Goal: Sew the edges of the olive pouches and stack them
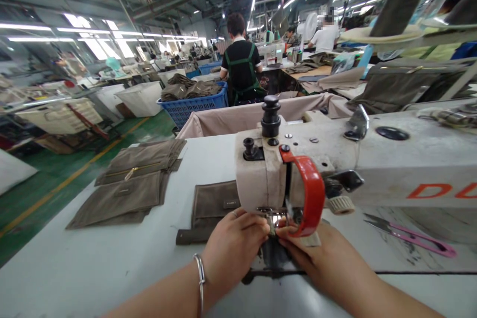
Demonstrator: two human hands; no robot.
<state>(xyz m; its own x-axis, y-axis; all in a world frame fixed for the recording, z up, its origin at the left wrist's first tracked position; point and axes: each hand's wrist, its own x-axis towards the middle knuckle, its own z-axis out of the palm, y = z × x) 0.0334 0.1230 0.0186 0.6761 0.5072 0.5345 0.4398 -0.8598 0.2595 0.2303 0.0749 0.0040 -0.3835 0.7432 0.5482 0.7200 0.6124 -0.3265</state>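
Observation:
My left hand (238, 236), with a silver bangle at the wrist, pinches the edge of a brown fabric piece (212, 204) at the sewing machine's presser foot. My right hand (316, 248) is closed at the other side of the foot, its fingertips on the same work; part of it sits behind the red guard (312, 194). The white sewing machine (257, 174) stands over both hands. The fabric piece bears a small dark label and lies flat left of the machine head, with a rolled or folded strip (192, 237) along its near edge. My fingers hide the stitching spot.
Stacked brown fabric pieces (126, 179), one with a gold zipper, lie on the white table (93, 263) at left. Pink-handled thread snips (417, 238) rest under the machine arm. Beyond are a blue crate (197, 108) of fabric pieces and a person (240, 59) facing away.

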